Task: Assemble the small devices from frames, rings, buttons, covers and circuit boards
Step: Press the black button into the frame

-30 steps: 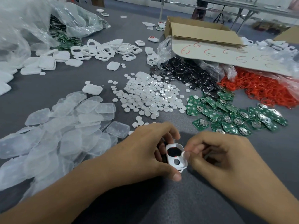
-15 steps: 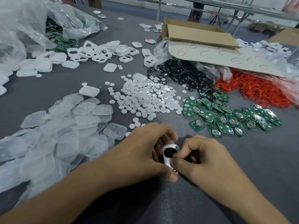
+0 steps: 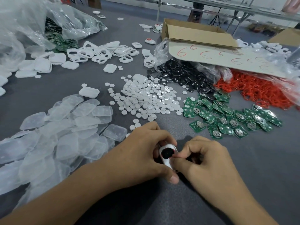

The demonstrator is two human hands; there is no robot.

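A grey table fills the frame, clear covers heaped at left, green circuit boards at right. At lower centre the left hand and right hand meet, both pinching a white frame holding a black button

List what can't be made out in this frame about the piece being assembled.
- Head view: lower half of the white frame, covered by the thumb of the left hand and by the right hand.
- Head view: whatever the right hand pinches beside the black button; its curled fingers hide it.
- Head view: the red rings pile, cut off by the right edge.
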